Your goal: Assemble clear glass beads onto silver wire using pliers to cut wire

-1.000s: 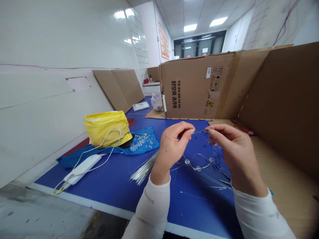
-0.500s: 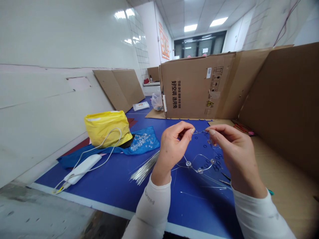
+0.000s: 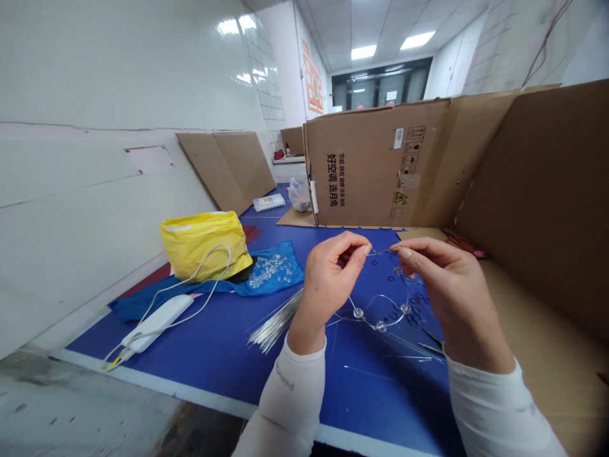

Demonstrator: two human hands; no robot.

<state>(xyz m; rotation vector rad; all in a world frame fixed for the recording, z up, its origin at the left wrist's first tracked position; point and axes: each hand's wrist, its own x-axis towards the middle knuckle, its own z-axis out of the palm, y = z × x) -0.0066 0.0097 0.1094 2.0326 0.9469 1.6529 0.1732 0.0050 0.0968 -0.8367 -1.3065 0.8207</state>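
My left hand (image 3: 333, 279) pinches one end of a thin silvery wire (image 3: 380, 252) between thumb and index finger. The fingers of my right hand (image 3: 447, 279) are closed on the same wire a little to the right. Below the hands hangs a curved wire strand with clear round beads (image 3: 381, 326) on it. Several small dark rings (image 3: 415, 307) lie on the blue table beside my right hand. A bundle of straight wires (image 3: 276, 325) sits left of my left wrist. Tweezers (image 3: 431, 349) lie partly behind my right wrist.
Loose clear beads (image 3: 271, 271) rest on a blue cloth (image 3: 238, 289), beside a yellow bag (image 3: 204, 247). A white power strip (image 3: 159, 322) with a cable is at the left. A large cardboard box (image 3: 375, 171) stands behind, and cardboard (image 3: 533, 336) covers the right side.
My right hand's fingertips have shifted very slightly left, and the beaded strand hangs slightly further left. Both hands keep their pinch.
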